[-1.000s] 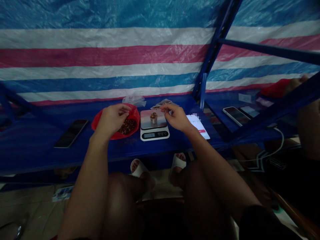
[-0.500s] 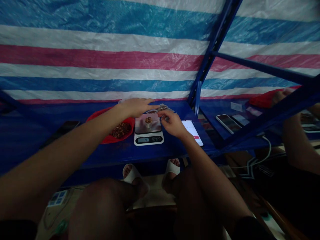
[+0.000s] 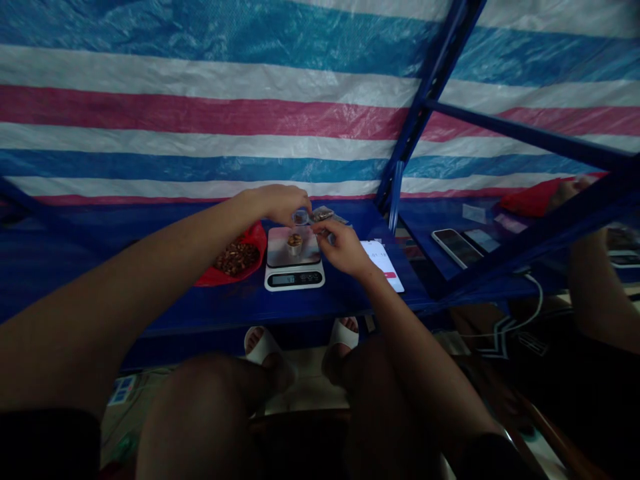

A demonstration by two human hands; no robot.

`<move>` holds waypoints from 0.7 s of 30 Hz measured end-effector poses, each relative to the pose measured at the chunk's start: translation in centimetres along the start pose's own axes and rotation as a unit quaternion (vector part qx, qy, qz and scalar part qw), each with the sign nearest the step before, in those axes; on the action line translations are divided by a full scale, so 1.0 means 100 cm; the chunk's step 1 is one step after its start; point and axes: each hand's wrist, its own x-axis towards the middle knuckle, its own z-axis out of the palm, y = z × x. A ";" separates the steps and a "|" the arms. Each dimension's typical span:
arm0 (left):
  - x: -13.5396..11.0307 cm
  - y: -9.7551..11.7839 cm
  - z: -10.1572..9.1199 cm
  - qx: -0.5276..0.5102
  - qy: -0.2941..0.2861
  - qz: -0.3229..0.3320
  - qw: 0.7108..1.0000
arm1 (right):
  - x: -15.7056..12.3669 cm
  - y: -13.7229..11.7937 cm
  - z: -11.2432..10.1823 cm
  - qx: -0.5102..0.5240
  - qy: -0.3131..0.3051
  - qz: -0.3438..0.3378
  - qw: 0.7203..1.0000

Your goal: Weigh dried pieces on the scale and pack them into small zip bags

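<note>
With the cup (image 3: 295, 244) standing on the scale (image 3: 296, 281), our left hand (image 3: 287, 202) behind it and our right hand (image 3: 344, 248) by its right rear corner, both curled, though whether pinching anything we cannot tell, we should keep both from pressing on it.

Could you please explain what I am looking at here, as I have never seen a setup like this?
There is no machine doing the handling: these are a person's two bare hands, seen from one camera worn on the head, looking forward and down. On the blue table stands a scale bearing a small cup of brown pieces. To its left is a red container with more such pieces; to its right lies a lit phone. The left hand is by the clear packets behind the scale; the right hand is at its right edge. Whether either grips something is too small to tell.
</note>
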 end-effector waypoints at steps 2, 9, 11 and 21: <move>-0.006 -0.006 -0.008 -0.027 -0.020 -0.029 0.999 | -0.001 -0.002 0.001 0.016 -0.004 -0.003 1.000; -0.056 -0.023 -0.025 -0.214 0.113 -0.165 0.956 | -0.002 -0.014 0.010 0.035 -0.047 0.007 0.998; -0.070 -0.023 -0.026 -0.264 0.169 -0.191 0.930 | -0.002 -0.018 0.015 0.028 -0.051 0.018 0.998; -0.102 0.003 -0.009 -0.383 0.378 -0.196 0.820 | 0.005 -0.021 0.028 0.051 -0.042 0.047 0.997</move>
